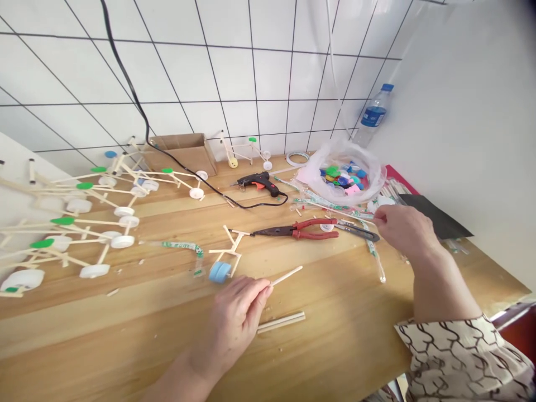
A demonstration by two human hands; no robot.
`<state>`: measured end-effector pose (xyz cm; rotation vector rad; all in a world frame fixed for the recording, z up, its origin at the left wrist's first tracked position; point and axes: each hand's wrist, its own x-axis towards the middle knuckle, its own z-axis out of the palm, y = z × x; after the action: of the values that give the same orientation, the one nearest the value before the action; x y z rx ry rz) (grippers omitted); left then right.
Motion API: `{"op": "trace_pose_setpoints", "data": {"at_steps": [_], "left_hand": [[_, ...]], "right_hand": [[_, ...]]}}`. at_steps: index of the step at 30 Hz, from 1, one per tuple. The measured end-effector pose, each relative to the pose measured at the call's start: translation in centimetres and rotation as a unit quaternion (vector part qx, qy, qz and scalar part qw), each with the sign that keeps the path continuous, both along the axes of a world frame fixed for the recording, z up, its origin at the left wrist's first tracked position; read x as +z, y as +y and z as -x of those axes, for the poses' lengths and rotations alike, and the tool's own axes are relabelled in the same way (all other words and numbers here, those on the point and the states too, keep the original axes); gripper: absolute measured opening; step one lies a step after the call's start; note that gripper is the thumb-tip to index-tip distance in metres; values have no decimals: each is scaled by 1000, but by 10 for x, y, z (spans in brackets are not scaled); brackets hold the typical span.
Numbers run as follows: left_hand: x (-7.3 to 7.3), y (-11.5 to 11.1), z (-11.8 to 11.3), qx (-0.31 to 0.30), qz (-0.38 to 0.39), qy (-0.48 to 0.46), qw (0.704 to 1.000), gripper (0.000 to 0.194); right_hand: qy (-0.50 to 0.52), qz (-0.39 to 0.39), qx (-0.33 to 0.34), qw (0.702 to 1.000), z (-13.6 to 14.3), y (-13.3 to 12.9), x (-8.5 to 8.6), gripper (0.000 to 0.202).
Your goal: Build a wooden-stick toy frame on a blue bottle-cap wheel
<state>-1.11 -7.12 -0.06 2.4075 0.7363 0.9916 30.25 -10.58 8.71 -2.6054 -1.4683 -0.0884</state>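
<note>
Bag (309, 174) at two o'clock: contains coloured caps (344, 180). Box (188, 156), ten o'clock: open-topped, contents hidden. Left hand (238, 308), seven o'clock: clamped on stick (288, 274). Right hand (404, 229), three o'clock: cannot tell grip.

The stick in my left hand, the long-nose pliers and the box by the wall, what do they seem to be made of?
Stick: probably bare wood, given its pale, matt, cream surface.
Pliers: the dark nose looks like metal; the red handles could be plastic or rubber, judging by their even colour.
Box: likely cardboard, plain matt brown with thin walls.
</note>
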Motion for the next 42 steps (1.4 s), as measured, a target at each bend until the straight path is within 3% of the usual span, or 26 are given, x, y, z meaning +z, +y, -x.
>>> {"op": "trace_pose_setpoints", "data": {"at_steps": [1, 2, 5, 11, 17, 23, 27, 30, 33, 35, 37, 39, 42], "left_hand": [[0, 0, 0, 2, 1, 1, 1000, 10], [1, 0, 0, 3, 2, 1, 1000, 9], [2, 0, 0, 5, -2, -5, 1000, 9], [3, 0, 0, 8, -1, -1, 1000, 8], [4, 1, -1, 16, -8, -16, 1000, 8], [9, 2, -3, 25, 12, -30, 999, 10], [13, -1, -5, 37, 71, -35, 996, 13], [20, -4, -6, 44, 144, -32, 988, 15], [28, -6, -7, 45, 251, -16, 967, 21], [33, -5, -7, 38, 337, -15, 941, 23], [36, -4, -6, 24, 411, -30, 911, 24], [37, -3, -6, 10, 465, -49, 884, 26], [36, -2, -5, -6, 516, -65, 854, 29]], "right_hand": [[-12, 74, -67, 995, -10, 0, -1, 16], [-10, 128, -93, 987, -18, 0, -2, 18], [3, 210, -151, 966, -33, 4, -9, 23], [5, 234, -151, 960, -40, 13, -21, 30], [1, 241, -137, 961, -41, 13, -22, 31], [-16, 198, -115, 973, -41, 9, -20, 27], [-13, 167, -110, 980, -36, 7, -16, 26], [-37, 60, -100, 993, -34, 5, -19, 24], [26, -103, -5, 994, -25, 6, -30, 26], [137, -165, 93, 972, -10, 7, -38, 28], [263, -154, 187, 934, 13, 8, -42, 31], [383, -122, 235, 885, 40, 9, -44, 32], [542, -81, 256, 796, 74, 9, -43, 36]]}}
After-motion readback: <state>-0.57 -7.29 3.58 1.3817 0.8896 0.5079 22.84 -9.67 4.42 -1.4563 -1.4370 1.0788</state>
